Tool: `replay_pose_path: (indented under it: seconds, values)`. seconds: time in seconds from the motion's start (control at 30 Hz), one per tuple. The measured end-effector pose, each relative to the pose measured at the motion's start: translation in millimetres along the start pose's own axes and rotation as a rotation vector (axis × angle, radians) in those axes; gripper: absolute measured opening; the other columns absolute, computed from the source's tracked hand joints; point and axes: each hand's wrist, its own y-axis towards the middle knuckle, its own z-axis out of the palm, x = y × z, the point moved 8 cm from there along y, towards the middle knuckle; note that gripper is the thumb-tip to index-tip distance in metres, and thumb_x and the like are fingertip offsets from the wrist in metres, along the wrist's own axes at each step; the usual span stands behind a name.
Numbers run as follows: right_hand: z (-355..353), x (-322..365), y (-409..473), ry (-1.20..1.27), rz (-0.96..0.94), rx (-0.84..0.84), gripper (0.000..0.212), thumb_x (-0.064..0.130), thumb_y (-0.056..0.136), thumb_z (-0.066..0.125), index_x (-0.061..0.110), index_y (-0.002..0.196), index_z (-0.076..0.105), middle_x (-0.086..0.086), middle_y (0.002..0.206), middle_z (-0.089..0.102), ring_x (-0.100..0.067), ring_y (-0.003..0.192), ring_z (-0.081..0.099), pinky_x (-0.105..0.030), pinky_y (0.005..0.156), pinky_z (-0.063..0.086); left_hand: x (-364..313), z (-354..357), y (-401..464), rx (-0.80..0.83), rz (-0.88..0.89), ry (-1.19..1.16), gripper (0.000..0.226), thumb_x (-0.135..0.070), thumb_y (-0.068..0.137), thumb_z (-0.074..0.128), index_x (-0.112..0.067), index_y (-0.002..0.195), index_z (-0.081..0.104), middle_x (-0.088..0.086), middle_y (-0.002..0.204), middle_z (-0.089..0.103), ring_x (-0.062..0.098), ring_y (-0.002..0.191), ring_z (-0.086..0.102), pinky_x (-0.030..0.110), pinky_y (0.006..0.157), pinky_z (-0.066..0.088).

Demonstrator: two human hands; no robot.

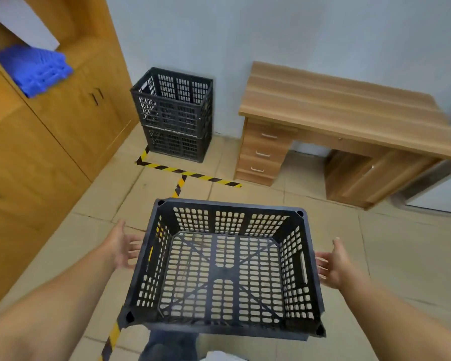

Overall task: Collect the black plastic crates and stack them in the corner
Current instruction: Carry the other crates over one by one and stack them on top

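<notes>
Your left hand [124, 250] and right hand [332, 267] flank the black crate [223, 269], palms facing its short sides, fingers spread and gripping nothing you can see. It sits low over the tiled floor [401, 256]. Two stacked crates [173, 113] stand in the far corner, behind hazard tape [190, 174].

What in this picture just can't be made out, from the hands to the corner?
- Head view: whether the left hand and right hand touch the near crate; its walls hide the fingertips.
- What the crate rests on; its own body covers that.
- How many crates are in the corner stack; motion blur smears the seams.
- The blue item on the cabinet shelf; too blurred.
</notes>
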Motion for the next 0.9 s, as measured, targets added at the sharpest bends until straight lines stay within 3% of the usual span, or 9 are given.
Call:
replay_pose_path:
  seconds: [0.1, 0.23, 0.4, 0.6, 0.73, 0.9]
  values:
    - [57, 8, -8, -0.035, -0.006, 0.012, 0.074, 0.067, 0.090, 0.024, 0.002, 0.106, 0.055, -0.012, 0.081, 0.052, -0.024, 0.070, 0.049, -0.034, 0.066, 0.043, -13, -46, 14, -0.002, -0.017, -0.046, 0.074, -0.071, 0.089, 0.014, -0.007, 0.089, 0.052, 0.014, 0.086, 0.054, 0.027, 0.081, 0.051, 0.046, 0.090, 0.035]
    - [136, 17, -15, -0.101, -0.008, 0.023, 0.073, 0.066, 0.091, 0.024, 0.001, 0.106, 0.053, -0.017, 0.096, 0.057, -0.028, 0.082, 0.054, -0.042, 0.079, 0.045, -46, -106, 33, 0.011, -0.018, -0.072, 0.077, -0.071, 0.089, 0.012, -0.006, 0.087, 0.054, 0.014, 0.083, 0.055, 0.026, 0.079, 0.051, 0.047, 0.091, 0.036]
    - [233, 28, -24, -0.143, 0.002, 0.048, 0.074, 0.066, 0.091, 0.024, 0.002, 0.114, 0.051, -0.019, 0.110, 0.057, -0.032, 0.103, 0.053, -0.047, 0.093, 0.041, -94, -178, 57, -0.038, -0.010, -0.091, 0.077, -0.071, 0.089, 0.011, -0.008, 0.085, 0.053, 0.010, 0.076, 0.048, 0.021, 0.070, 0.041, 0.036, 0.078, 0.035]
    - [328, 54, -32, -0.181, -0.016, 0.095, 0.070, 0.063, 0.092, 0.023, 0.003, 0.115, 0.050, -0.017, 0.109, 0.056, -0.031, 0.103, 0.051, -0.045, 0.089, 0.040, -145, -240, 88, -0.092, -0.003, -0.126, 0.079, -0.074, 0.087, 0.013, -0.008, 0.098, 0.057, 0.013, 0.092, 0.054, 0.026, 0.084, 0.050, 0.038, 0.077, 0.038]
    - [379, 81, -21, -0.174, -0.011, 0.111, 0.069, 0.064, 0.092, 0.024, 0.004, 0.113, 0.051, -0.015, 0.100, 0.058, -0.030, 0.101, 0.053, -0.045, 0.088, 0.041, -178, -260, 113, -0.158, -0.005, -0.116, 0.078, -0.070, 0.089, 0.016, -0.008, 0.111, 0.056, 0.016, 0.108, 0.056, 0.029, 0.099, 0.051, 0.043, 0.086, 0.038]
    - [428, 123, 5, -0.196, -0.002, 0.111, 0.070, 0.064, 0.091, 0.024, 0.004, 0.115, 0.053, -0.016, 0.099, 0.058, -0.028, 0.088, 0.054, -0.041, 0.077, 0.044, -217, -265, 145, -0.192, -0.015, -0.152, 0.079, -0.070, 0.090, 0.017, -0.007, 0.117, 0.056, 0.017, 0.116, 0.056, 0.031, 0.107, 0.051, 0.046, 0.087, 0.038]
